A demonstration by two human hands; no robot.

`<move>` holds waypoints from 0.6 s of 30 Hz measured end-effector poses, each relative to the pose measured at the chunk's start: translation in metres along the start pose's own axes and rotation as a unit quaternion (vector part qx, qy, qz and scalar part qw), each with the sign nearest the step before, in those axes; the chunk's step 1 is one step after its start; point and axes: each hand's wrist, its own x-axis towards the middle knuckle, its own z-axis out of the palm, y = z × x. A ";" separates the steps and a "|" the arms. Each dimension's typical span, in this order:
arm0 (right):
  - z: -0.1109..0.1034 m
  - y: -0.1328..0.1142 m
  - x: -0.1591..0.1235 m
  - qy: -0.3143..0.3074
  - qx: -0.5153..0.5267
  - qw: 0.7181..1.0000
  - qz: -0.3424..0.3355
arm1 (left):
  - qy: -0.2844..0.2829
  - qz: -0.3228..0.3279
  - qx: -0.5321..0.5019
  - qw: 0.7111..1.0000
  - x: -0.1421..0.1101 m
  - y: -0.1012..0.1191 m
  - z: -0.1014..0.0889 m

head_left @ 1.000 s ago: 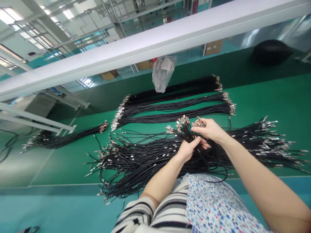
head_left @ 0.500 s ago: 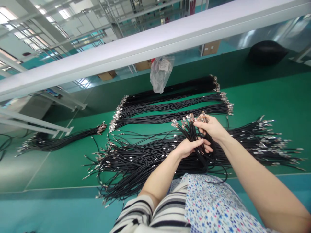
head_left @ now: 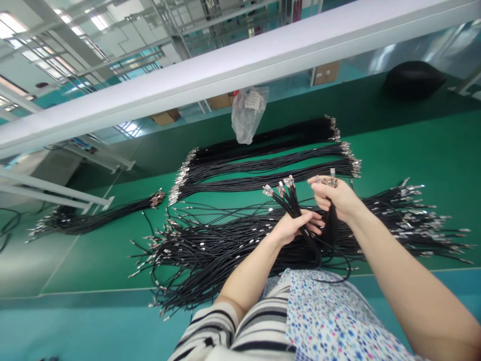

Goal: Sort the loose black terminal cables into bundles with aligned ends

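My left hand (head_left: pixel 298 226) is closed round a bunch of black cables (head_left: pixel 291 200), whose metal terminals fan out above the thumb. Just to its right, my right hand (head_left: pixel 334 195) grips a second bunch of cables (head_left: pixel 330 225) close under the terminals; one terminal sticks up past the fingers. The two bunches stand apart at the top, and their lower lengths bend down towards my lap. Beneath both hands lies a wide loose pile of black cables (head_left: pixel 225 240) with metal ends at left and right. How many cables each hand holds cannot be made out.
Neat rows of cables (head_left: pixel 263 160) lie behind the pile on the green table (head_left: pixel 406 145). Another bundle (head_left: pixel 108 215) is at the left, by white metal legs. A clear plastic bag (head_left: pixel 248 115) hangs from the white beam (head_left: pixel 225 75). A black rounded object (head_left: pixel 413 80) sits back right.
My right hand has moved slightly right, away from my left hand, taking some of the cable ends with it. A gap now shows between the two bunches. My left hand stays in place.
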 end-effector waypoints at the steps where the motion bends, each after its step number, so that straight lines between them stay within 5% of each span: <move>1: 0.002 -0.001 0.000 0.003 -0.017 1.000 -0.001 | 0.000 -0.001 0.010 1.000 0.000 0.000 0.000; 11: 0.014 0.002 0.017 0.004 -0.116 0.993 0.001 | 0.008 0.016 0.066 0.998 0.000 0.006 0.000; 18: 0.014 0.004 0.024 0.099 -0.133 0.986 -0.004 | 0.060 0.054 0.026 0.996 0.003 0.000 0.007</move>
